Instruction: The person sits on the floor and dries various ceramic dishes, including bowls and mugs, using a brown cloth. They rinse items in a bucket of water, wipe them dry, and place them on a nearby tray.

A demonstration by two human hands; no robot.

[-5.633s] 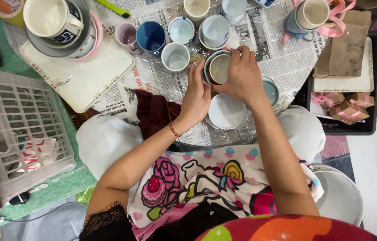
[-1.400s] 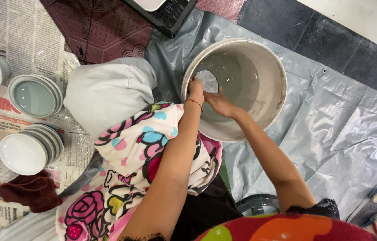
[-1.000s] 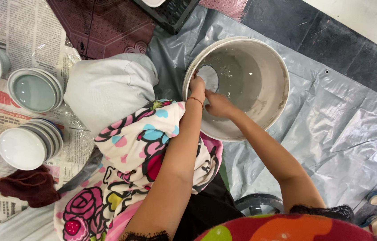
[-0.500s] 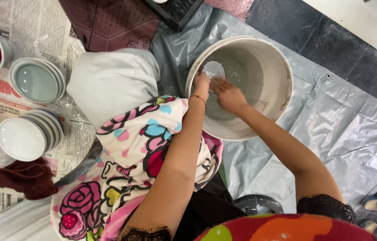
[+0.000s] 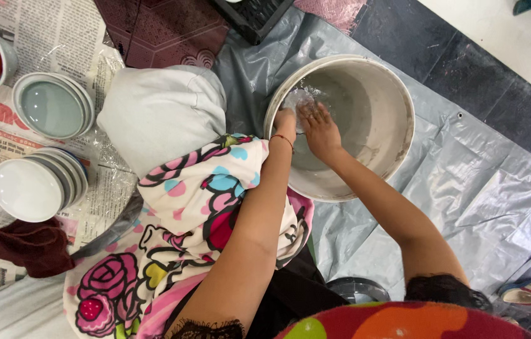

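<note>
A large off-white bucket of cloudy grey water stands on a grey plastic sheet. Both my hands reach into it at its left rim. My left hand, with a thin bracelet at the wrist, grips a small pale cup at the water's surface; the cup is mostly hidden by splashing water and my fingers. My right hand lies beside it with the fingers spread, its fingertips touching the cup.
A stack of white dishes and a stack of pale green bowls sit on newspaper at the left, with a dark red cloth below. My bent knee and floral apron lie between them and the bucket. A sandal lies at the lower right.
Earlier both hands held a cup over a table of cups. Over the last second they stay in the bucket, shifting slightly to the far left rim, with water splashing around the cup.
</note>
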